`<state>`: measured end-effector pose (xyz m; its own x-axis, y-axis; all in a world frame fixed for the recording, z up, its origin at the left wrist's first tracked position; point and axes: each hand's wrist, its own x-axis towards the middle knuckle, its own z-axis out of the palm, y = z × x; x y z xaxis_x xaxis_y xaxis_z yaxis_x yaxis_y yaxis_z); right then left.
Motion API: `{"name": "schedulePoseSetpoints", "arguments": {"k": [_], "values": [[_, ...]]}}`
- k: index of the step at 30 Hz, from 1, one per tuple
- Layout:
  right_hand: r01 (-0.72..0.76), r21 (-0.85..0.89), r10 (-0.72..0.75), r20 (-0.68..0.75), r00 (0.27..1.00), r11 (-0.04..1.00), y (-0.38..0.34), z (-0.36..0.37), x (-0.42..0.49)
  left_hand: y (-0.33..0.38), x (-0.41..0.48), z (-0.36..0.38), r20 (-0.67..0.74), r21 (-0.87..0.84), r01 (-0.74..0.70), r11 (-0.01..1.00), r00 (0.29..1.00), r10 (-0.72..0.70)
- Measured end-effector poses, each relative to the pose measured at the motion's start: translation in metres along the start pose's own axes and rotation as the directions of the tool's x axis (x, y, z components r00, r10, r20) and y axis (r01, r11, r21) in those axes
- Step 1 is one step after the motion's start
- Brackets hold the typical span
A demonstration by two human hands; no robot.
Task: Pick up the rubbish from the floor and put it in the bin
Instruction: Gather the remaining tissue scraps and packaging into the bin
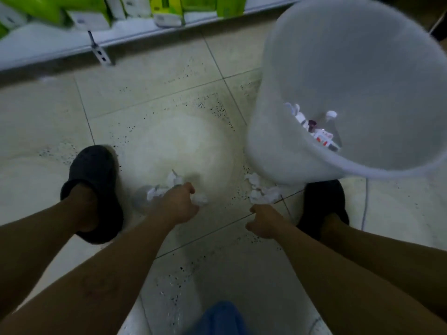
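Note:
A tall white translucent bin (pixel 278 141) stands on the tiled floor at the right, with some rubbish (pixel 321 136) lying in its bottom. Crumpled white paper (pixel 261 192) lies on the floor against the bin's base. My right hand (pixel 263 223) hovers just short of that paper, its fingers loosely curled and apart, with nothing in it. More crumpled white paper (pixel 200 199) sits in the middle of the floor, and my left hand (pixel 179 204) is closed over it. A clear plastic bottle (pixel 142 199) lies blurred just left of that hand.
My feet are in dark slippers, one at the left (pixel 96 189) and one at the right (pixel 321 206) beside the bin. A low white shelf (pixel 60 44) with green packages runs along the back. A thin cable (pixel 365 206) runs down the floor at the right.

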<state>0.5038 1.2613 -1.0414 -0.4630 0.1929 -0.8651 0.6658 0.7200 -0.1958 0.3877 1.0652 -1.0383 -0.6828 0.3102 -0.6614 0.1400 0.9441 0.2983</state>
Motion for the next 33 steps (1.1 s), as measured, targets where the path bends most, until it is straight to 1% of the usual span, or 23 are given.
{"name": "schedulePoseSetpoints", "arguments": {"k": [3,5,7,10,11,13,15,17,21,22,26,28,30,33], "values": [[0.010,0.077,0.001,-0.139,0.990,0.997,0.005,0.004,0.031,-0.004,0.022,0.023,0.023,-0.077,-0.009,0.997,1.000,0.011],[0.014,0.139,0.013,-0.194,0.981,0.990,0.008,0.004,0.050,-0.008,0.035,0.034,0.045,-0.064,-0.028,0.998,0.999,0.031],[-0.015,0.142,0.040,-0.170,0.985,0.990,0.012,0.008,0.064,-0.015,0.046,0.044,0.082,-0.056,-0.053,0.997,0.995,0.058],[-0.054,0.095,0.062,-0.088,0.994,0.994,0.014,0.022,0.077,-0.022,0.056,0.058,0.138,-0.065,-0.084,0.994,0.986,0.092],[-0.052,0.120,0.062,-0.080,0.995,0.991,0.013,0.028,0.079,-0.024,0.058,0.062,0.137,-0.070,-0.083,0.994,0.986,0.092],[-0.048,0.132,0.063,-0.113,0.992,0.990,0.012,0.039,0.080,-0.026,0.058,0.071,0.107,-0.058,-0.089,0.994,0.990,0.095],[0.005,0.090,0.009,-0.155,0.988,0.996,0.012,0.048,0.079,-0.027,0.054,0.081,0.088,-0.065,-0.089,0.994,0.992,0.095],[0.053,0.076,-0.038,-0.189,0.981,0.996,0.011,0.055,0.076,-0.028,0.048,0.091,0.098,-0.076,-0.072,0.994,0.992,0.079],[0.138,0.057,-0.130,-0.129,0.983,0.989,0.011,0.068,0.070,-0.029,0.047,0.098,0.064,-0.060,-0.050,0.997,0.996,0.054],[0.152,0.070,-0.140,-0.149,0.979,0.986,0.012,0.070,0.068,-0.029,0.047,0.098,0.046,-0.068,-0.054,0.996,0.997,0.058],[0.158,0.057,-0.126,-0.373,0.919,0.986,0.017,0.074,0.061,-0.027,0.047,0.096,-0.047,-0.114,-0.088,0.990,0.995,0.083],[0.144,0.078,-0.097,-0.431,0.897,0.987,0.020,0.073,0.063,-0.024,0.046,0.095,-0.092,-0.163,-0.074,0.984,0.994,0.060],[0.131,0.109,-0.075,-0.414,0.907,0.985,0.020,0.070,0.068,-0.023,0.046,0.094,-0.122,-0.219,-0.067,0.973,0.992,0.041],[0.120,0.036,-0.100,-0.346,0.933,0.992,0.016,0.067,0.078,-0.025,0.047,0.094,-0.112,-0.340,-0.040,0.940,0.994,0.002]]}}
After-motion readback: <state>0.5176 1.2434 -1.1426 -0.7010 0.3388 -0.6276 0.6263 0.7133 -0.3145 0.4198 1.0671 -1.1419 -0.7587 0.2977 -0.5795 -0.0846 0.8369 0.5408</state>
